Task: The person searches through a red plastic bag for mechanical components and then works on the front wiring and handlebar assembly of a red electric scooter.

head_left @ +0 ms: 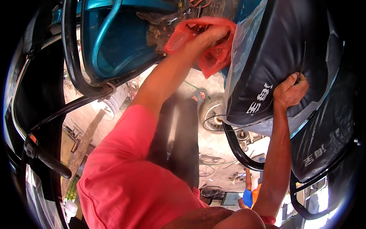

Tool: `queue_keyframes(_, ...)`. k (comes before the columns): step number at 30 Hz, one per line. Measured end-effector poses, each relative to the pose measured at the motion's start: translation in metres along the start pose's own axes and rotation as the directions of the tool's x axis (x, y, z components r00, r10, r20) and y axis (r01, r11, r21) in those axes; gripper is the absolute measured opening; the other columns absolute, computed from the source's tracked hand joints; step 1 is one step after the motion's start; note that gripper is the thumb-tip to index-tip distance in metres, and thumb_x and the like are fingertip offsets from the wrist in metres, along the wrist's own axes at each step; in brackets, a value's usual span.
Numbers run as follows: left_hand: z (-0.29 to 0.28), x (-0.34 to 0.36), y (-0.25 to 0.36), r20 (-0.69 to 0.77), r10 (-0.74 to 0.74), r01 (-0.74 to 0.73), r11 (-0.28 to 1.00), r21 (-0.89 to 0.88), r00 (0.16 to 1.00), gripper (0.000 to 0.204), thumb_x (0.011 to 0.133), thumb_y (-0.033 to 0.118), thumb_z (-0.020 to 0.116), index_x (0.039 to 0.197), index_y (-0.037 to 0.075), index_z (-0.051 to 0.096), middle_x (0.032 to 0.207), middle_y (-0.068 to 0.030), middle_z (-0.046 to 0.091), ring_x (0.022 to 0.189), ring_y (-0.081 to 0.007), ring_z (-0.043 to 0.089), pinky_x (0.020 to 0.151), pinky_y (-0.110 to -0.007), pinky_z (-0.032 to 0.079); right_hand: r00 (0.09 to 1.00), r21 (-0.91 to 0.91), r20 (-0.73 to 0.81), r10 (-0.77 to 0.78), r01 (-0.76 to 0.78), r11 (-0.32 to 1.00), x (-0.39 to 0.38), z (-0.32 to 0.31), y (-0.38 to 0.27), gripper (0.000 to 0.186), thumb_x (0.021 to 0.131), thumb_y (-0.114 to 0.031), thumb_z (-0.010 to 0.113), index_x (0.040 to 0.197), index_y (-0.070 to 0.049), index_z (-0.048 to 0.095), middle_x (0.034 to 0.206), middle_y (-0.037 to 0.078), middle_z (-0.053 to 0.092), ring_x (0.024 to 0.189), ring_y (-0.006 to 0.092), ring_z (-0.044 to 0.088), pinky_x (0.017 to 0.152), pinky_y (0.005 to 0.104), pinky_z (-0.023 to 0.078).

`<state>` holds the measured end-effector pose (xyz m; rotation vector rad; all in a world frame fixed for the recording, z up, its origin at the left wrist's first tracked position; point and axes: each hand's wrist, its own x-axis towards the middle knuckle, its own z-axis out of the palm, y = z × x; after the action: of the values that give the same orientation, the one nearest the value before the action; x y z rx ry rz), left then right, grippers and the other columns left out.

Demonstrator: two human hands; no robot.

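Observation:
My left hand [217, 34] reaches into a thin red plastic bag [178, 40] at the upper middle; its fingers are hidden by the bag, and what lies inside is unclear. My right hand [291, 89] is closed in a fist against a black padded seat [267, 49] with white lettering, partly wrapped in clear plastic film [244, 49]. A thin dark wire [304, 57] sticks up from between the fingers of that hand. Another thin dark cable [225, 115] loops out past the seat's lower left corner.
Left stand a blue vehicle body [118, 42], a black bent tube [68, 45] and a handlebar grip [49, 162]. A spanner [171, 20] lies beyond the bag. Below are a spoked wheel [213, 116] and coiled cables [211, 191]. Another person in orange and blue [248, 196] is nearby.

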<state>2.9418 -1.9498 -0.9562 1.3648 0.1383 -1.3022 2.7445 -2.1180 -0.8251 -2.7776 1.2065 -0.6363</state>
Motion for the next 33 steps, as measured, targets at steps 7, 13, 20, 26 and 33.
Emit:
queue_keyframes(7,-0.036,0.017,0.015,0.014,0.006,-0.011,0.928,0.372,1.0,0.028,0.092,0.025,0.058,0.113,0.007,0.067,0.107,-0.0099,0.068,0.096,-0.0239,0.064,0.085,-0.037,0.051,1.0,0.038,0.001,-0.001,0.001,0.999,-0.001,0.002,0.004,0.034,0.091,-0.031,0.054,0.097,0.001,0.063,0.098,0.016,0.062,0.094,0.0355,0.059,0.083,0.0453,0.045)
queue_keyframes(13,-0.081,0.019,-0.069,0.0,0.458,-0.439,0.852,0.286,0.889,0.031,0.091,0.024,0.064,0.116,0.007,0.065,0.108,-0.0104,0.067,0.098,-0.0228,0.062,0.087,-0.034,0.05,1.0,0.023,-0.009,0.004,-0.004,1.0,-0.003,0.002,0.005,0.036,0.091,-0.032,0.053,0.098,0.002,0.063,0.098,0.017,0.062,0.094,0.0355,0.059,0.084,0.0448,0.045)
queue_keyframes(20,-0.11,0.02,-0.124,-0.144,0.421,-0.382,0.893,0.239,0.895,0.029,0.091,0.024,0.063,0.115,0.007,0.066,0.106,-0.0103,0.067,0.096,-0.0224,0.062,0.086,-0.034,0.049,1.0,0.007,0.002,-0.005,0.005,1.0,-0.005,0.006,0.009,0.04,0.092,-0.034,0.051,0.101,0.003,0.061,0.1,0.019,0.063,0.095,0.0365,0.059,0.085,0.0442,0.045)
queue_keyframes(26,-0.118,-0.005,-0.128,0.086,0.185,-0.203,0.922,0.329,0.979,0.028,0.091,0.023,0.063,0.113,0.007,0.066,0.104,-0.0101,0.067,0.094,-0.0221,0.062,0.085,-0.034,0.049,0.999,-0.013,-0.004,-0.043,0.043,0.999,-0.005,0.006,0.013,0.04,0.093,-0.035,0.05,0.101,0.003,0.061,0.099,0.019,0.062,0.094,0.0365,0.059,0.084,0.0441,0.045)
queue_keyframes(33,-0.13,-0.031,-0.087,0.141,0.027,-0.098,0.847,0.523,0.99,0.026,0.092,0.022,0.062,0.112,0.007,0.067,0.102,-0.01,0.067,0.092,-0.0218,0.062,0.084,-0.034,0.049,1.0,-0.014,-0.018,-0.017,0.016,1.0,-0.005,0.006,0.009,0.041,0.092,-0.036,0.051,0.101,0.003,0.061,0.099,0.019,0.063,0.094,0.0363,0.06,0.084,0.0437,0.046)
